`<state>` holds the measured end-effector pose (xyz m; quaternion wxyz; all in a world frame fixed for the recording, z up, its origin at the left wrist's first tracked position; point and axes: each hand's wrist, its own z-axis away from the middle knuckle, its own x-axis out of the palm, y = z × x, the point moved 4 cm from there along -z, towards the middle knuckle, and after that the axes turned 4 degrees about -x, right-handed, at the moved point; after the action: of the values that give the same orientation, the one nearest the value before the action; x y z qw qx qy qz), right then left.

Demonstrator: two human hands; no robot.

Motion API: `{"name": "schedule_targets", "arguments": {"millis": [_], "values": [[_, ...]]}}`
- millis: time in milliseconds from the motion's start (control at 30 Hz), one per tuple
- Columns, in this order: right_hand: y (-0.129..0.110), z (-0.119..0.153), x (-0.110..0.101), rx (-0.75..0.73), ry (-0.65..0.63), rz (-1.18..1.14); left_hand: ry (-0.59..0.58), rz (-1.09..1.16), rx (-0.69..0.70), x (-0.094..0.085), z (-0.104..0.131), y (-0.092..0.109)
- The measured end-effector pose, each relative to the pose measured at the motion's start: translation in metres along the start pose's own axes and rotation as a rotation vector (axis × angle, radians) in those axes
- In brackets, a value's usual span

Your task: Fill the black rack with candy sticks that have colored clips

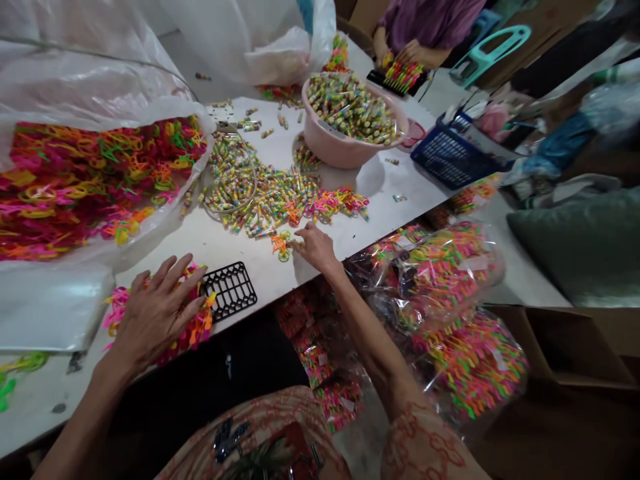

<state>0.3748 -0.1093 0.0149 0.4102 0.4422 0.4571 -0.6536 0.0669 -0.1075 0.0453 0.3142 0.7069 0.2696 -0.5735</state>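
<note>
My left hand [157, 310] lies spread, palm down, over a bunch of pink, orange and yellow plastic pieces [205, 322]. These pieces stand at one end of a black plastic rack [230, 291] with rows of openings. Farther right, my right hand [316, 247] is low over the table, thumb and index finger apart. Its fingertips are beside a small orange and green plastic piece [283, 245]; whether they touch it I cannot tell. Just beyond is a row of pink and orange pieces [340, 202] against a heap of small patterned tubes [270, 193].
A clear bag [200, 157] of bright plastic pieces fills the left. Behind are a pink basin [330, 147] of tubes and a blue basket [440, 157]. Filled bags [450, 267] hang off the right table edge. Across the table, a person in purple [430, 27] handles similar pieces.
</note>
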Motion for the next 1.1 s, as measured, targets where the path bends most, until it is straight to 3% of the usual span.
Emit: {"name": "schedule_targets", "arguments": {"millis": [100,200,367,500,600,867,1100], "values": [[-0.004,-0.004,0.003,-0.064,-0.094,0.098,0.016,-0.011,0.004,-0.001,0.001,0.002],[-0.021,0.002,0.014,-0.152,-0.040,-0.024,-0.002,-0.053,0.039,-0.002,0.001,0.005],[-0.069,0.013,0.047,-0.285,0.002,-0.589,-0.063,-0.108,0.061,0.000,-0.002,0.006],[-0.091,0.007,0.067,-0.212,-0.056,-1.071,-0.071,-0.097,0.051,-0.001,-0.001,0.004],[-0.099,0.003,0.073,-0.169,-0.140,-1.261,-0.063,-0.068,0.044,-0.001,-0.001,0.004],[-0.134,0.001,0.078,-0.315,-0.073,-1.080,-0.023,-0.011,0.048,-0.003,-0.002,0.006],[-0.149,0.002,0.075,-0.479,-0.110,-0.563,0.004,0.013,0.056,-0.002,-0.002,0.005]]}}
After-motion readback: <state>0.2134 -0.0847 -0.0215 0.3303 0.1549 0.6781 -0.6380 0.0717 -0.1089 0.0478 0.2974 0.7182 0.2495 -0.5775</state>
